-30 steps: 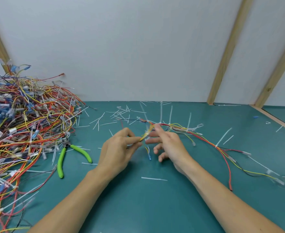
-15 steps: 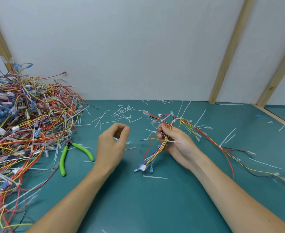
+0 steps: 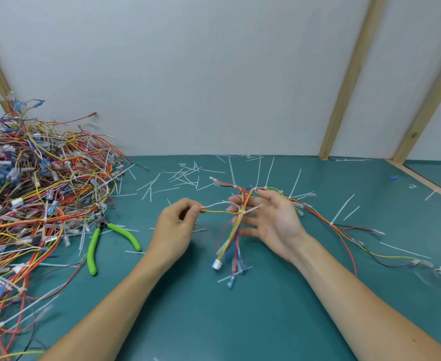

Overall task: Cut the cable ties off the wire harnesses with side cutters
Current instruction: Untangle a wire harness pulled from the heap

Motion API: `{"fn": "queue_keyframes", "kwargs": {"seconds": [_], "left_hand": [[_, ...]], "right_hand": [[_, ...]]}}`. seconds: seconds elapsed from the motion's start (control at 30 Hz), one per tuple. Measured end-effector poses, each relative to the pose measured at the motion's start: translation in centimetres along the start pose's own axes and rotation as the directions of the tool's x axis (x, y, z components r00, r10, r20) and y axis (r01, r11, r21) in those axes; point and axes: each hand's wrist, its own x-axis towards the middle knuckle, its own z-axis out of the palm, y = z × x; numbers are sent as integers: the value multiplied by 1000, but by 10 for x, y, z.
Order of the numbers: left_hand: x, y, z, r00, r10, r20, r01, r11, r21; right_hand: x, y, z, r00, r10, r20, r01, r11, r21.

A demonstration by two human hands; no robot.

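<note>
Left hand (image 3: 173,229): fingers pinch the end of a yellow-and-white wire strand pulled out sideways from the harness.
Right hand (image 3: 271,220): palm up, fingers spread and relaxed, the wire harness (image 3: 236,222) draped across them, connectors dangling above the worktop (image 3: 240,321).
Side cutters (image 3: 104,238): green-handled, lying untouched left of the harness, beside the tangled wire pile (image 3: 32,194).
Cable tie (image 3: 243,211): white, around the harness.
</note>
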Motion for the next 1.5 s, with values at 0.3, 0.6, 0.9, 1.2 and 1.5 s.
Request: {"fn": "queue_keyframes", "kwargs": {"seconds": [0.3, 0.6, 0.9, 1.2, 1.5], "left_hand": [[7, -8, -10, 974, -145, -174, 128, 986, -105], [10, 3, -18, 923, -377, -76, 278, 791, -545], [19, 1, -33, 944, -318, 88, 273, 604, -749], [10, 1, -47, 979, 7, -206, 163, 581, 797], [13, -6, -71, 936, -310, -166, 301, 463, 834]], "right_hand": [[4, 8, -3, 787, -298, -540, 48, 902, -429], [3, 9, -28, 826, -507, -245, -204, 137, -969], [3, 6, -36, 792, -510, -337, -355, 65, -933], [3, 9, -34, 794, -500, -345, -302, 169, -938], [2, 9, -26, 749, -595, -291, -200, 216, -956]]}}
